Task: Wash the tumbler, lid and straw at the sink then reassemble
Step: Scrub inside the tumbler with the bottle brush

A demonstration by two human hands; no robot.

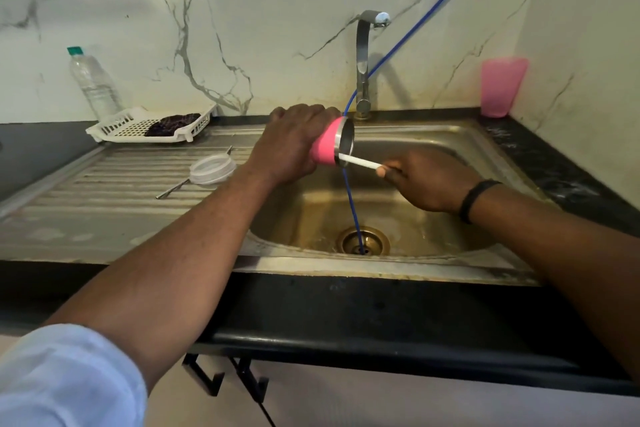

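My left hand (291, 142) grips the pink tumbler (327, 146) on its side over the sink's left edge, its steel-rimmed mouth facing right. My right hand (429, 180) pinches a thin white stick, likely a brush handle (358, 161), whose far end pokes into the tumbler's mouth. The clear lid (212, 169) lies flat on the ribbed drainboard. A slim metal straw (173, 188) lies under and beside the lid.
A steel sink basin (415, 218) holds a drain (363, 241) with a blue tube (351, 198) running into it from above. The tap (363, 59) stands behind. A white tray with a dark scrubber (152, 125), a water bottle (93, 83) and a pink cup (502, 87) sit along the wall.
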